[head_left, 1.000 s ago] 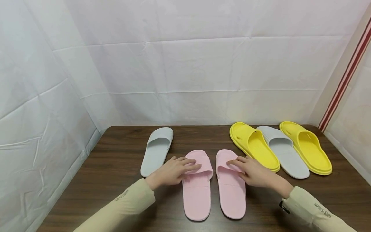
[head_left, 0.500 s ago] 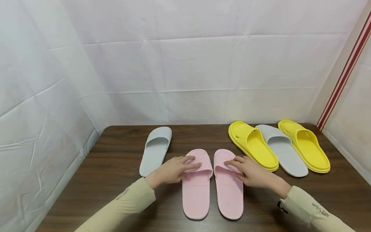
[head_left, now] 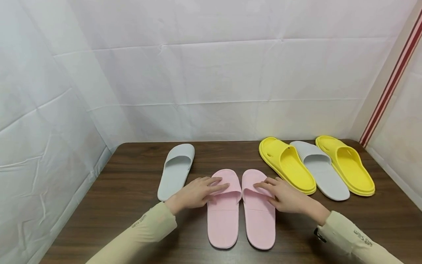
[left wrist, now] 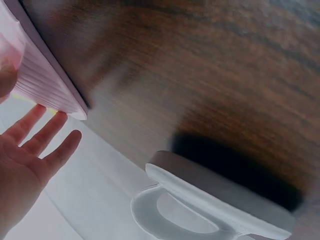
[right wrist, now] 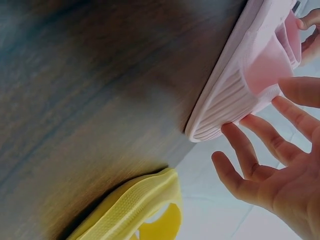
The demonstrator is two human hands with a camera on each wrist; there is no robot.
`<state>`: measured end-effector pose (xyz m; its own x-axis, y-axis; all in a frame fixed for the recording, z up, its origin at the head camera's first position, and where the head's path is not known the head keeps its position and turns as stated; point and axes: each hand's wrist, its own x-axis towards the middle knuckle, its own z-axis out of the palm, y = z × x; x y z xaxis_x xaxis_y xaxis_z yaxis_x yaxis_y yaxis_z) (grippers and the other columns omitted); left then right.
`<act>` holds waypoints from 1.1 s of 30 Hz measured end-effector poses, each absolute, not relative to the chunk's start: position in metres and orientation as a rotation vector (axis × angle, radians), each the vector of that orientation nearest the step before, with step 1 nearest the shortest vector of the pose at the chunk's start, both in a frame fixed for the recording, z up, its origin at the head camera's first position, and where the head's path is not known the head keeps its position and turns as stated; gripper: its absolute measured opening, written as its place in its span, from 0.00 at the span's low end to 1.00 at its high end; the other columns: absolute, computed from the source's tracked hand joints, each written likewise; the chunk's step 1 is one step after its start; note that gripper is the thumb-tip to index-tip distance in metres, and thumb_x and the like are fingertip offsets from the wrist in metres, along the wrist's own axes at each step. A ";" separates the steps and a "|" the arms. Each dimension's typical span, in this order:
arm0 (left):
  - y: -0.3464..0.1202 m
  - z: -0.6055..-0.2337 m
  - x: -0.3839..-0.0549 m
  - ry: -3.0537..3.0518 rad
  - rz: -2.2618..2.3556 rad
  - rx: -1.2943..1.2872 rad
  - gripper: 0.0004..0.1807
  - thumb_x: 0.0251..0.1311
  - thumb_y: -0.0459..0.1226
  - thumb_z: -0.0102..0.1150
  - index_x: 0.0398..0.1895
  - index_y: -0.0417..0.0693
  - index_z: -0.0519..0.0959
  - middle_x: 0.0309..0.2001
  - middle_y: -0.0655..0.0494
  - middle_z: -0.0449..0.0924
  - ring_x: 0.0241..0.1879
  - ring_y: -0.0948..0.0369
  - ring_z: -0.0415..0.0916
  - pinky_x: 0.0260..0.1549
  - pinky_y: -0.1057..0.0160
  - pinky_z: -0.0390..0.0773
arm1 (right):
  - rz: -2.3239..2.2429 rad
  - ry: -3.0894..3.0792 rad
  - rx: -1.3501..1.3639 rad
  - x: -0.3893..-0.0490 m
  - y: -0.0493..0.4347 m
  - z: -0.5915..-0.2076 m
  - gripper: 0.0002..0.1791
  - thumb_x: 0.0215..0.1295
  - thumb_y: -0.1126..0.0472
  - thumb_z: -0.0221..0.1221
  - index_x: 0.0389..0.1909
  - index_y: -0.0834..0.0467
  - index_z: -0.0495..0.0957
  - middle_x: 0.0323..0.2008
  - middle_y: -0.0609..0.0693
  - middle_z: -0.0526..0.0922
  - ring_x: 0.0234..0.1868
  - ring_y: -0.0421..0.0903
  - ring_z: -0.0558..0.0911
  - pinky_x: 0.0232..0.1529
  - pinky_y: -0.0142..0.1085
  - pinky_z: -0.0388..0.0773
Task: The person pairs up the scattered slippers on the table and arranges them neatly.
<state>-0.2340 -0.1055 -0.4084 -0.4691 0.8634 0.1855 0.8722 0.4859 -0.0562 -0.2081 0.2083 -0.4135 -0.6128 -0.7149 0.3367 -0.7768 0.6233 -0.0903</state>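
Note:
Two pink slippers lie side by side, soles down, on the dark wooden table. Over the ribbed strap of the left pink slipper rests my left hand, fingers spread and loosely extended. My right hand has its fingertips on the strap of the right pink slipper; the right wrist view shows these fingers relaxed against the ribs. The two straps meet at their inner edges, while the heels stand slightly apart. In the left wrist view, the left thumb is beside the strap opening.
A light grey slipper lies behind my left hand. At the back right, a yellow slipper, another grey slipper and a second yellow slipper lie in a slanted row. White cloth hangs behind the table.
The right pink slipper has slid left under my right hand, closing the gap to the left one. My left hand and its slipper hold nearly the same place.

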 end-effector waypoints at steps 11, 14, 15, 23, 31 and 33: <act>-0.111 -0.411 -0.232 -2.546 -0.053 -1.474 0.30 0.56 0.38 0.54 0.63 0.63 0.62 0.60 0.51 0.67 0.56 0.54 0.68 0.48 0.49 0.69 | 0.312 -2.604 1.205 -0.207 0.210 -0.414 0.26 0.47 0.65 0.61 0.52 0.52 0.72 0.40 0.46 0.77 0.39 0.43 0.75 0.39 0.39 0.72; -0.112 -0.410 -0.231 -2.559 -0.068 -1.475 0.31 0.55 0.38 0.55 0.63 0.64 0.62 0.61 0.51 0.66 0.56 0.53 0.68 0.50 0.47 0.68 | 0.321 -2.600 1.207 -0.207 0.211 -0.414 0.27 0.47 0.66 0.61 0.53 0.52 0.72 0.42 0.47 0.76 0.40 0.43 0.75 0.40 0.40 0.72; -0.113 -0.410 -0.231 -2.560 -0.072 -1.479 0.31 0.55 0.37 0.55 0.63 0.64 0.62 0.61 0.51 0.66 0.56 0.53 0.68 0.50 0.47 0.68 | 0.326 -2.596 1.211 -0.207 0.211 -0.415 0.28 0.47 0.66 0.61 0.53 0.52 0.72 0.43 0.47 0.76 0.40 0.43 0.75 0.40 0.40 0.72; -0.114 -0.410 -0.233 -2.511 -0.079 -1.502 0.32 0.53 0.35 0.56 0.62 0.64 0.63 0.60 0.51 0.68 0.55 0.56 0.71 0.48 0.51 0.70 | 0.369 -2.588 1.224 -0.205 0.211 -0.415 0.30 0.46 0.67 0.61 0.54 0.51 0.71 0.47 0.48 0.73 0.41 0.42 0.75 0.36 0.37 0.73; -0.112 -0.412 -0.232 -2.476 -0.121 -1.517 0.32 0.51 0.32 0.56 0.61 0.63 0.64 0.58 0.49 0.68 0.54 0.54 0.70 0.49 0.52 0.70 | 0.370 -2.630 1.185 -0.203 0.212 -0.414 0.30 0.48 0.64 0.61 0.56 0.50 0.69 0.48 0.50 0.73 0.43 0.44 0.75 0.39 0.40 0.72; -0.111 -0.412 -0.232 -2.471 -0.129 -1.519 0.32 0.51 0.32 0.57 0.61 0.63 0.65 0.58 0.49 0.69 0.55 0.54 0.68 0.50 0.52 0.70 | 0.373 -2.629 1.185 -0.203 0.212 -0.415 0.30 0.48 0.64 0.62 0.56 0.50 0.69 0.48 0.50 0.73 0.43 0.44 0.75 0.38 0.40 0.72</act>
<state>-0.2317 -0.1114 -0.4123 -0.4321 0.8675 0.2466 0.8884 0.4564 -0.0490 -0.2027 0.2124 -0.4146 -0.6452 -0.6970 0.3129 -0.7565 0.6400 -0.1343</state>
